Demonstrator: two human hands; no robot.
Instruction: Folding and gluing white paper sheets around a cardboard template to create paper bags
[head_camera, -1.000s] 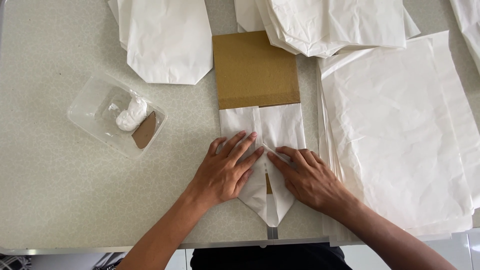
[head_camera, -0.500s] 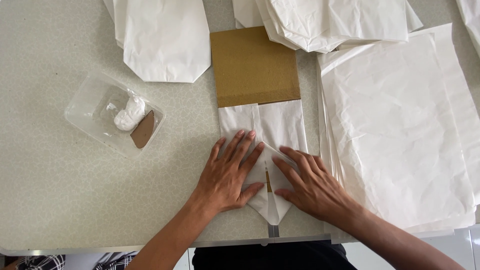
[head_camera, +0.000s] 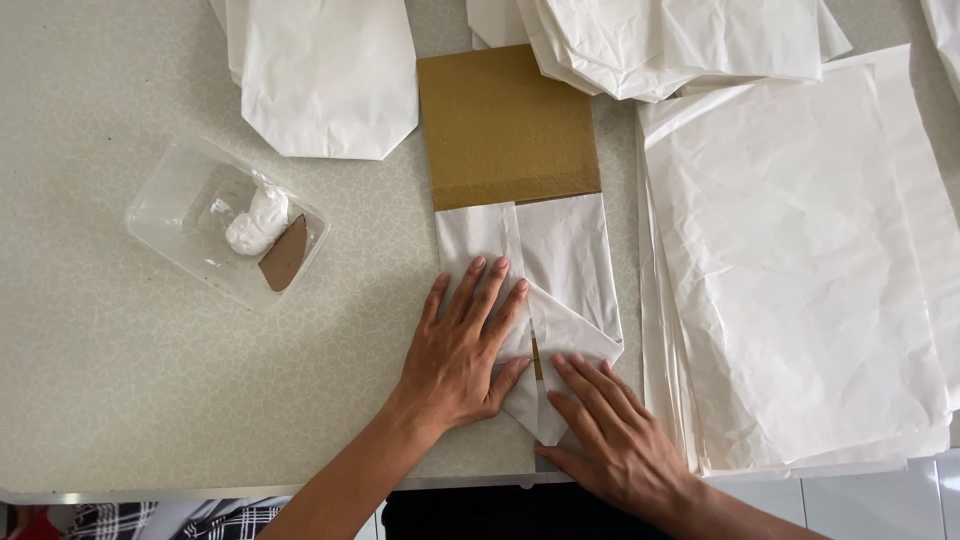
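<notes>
A white paper sheet (head_camera: 565, 255) is folded around a brown cardboard piece (head_camera: 505, 125) at the table's middle, its near end creased into a point. My left hand (head_camera: 462, 345) lies flat on the left flap with fingers spread. My right hand (head_camera: 610, 435) presses flat on the lower right fold near the table's front edge. A thin strip of the cardboard shows in the gap between the two flaps. Neither hand grips anything.
A clear plastic tray (head_camera: 170, 215) with a lump of white paste (head_camera: 255, 222) and a small brown cardboard scrap (head_camera: 285, 255) sits at the left. A stack of flat white sheets (head_camera: 800, 260) lies at the right. Finished folded white bags (head_camera: 325, 75) and more folded bags (head_camera: 660, 40) lie at the back.
My right hand has slid down and toward me along the right fold. My left hand has stayed pressed on the left flap, shifting slightly up.
</notes>
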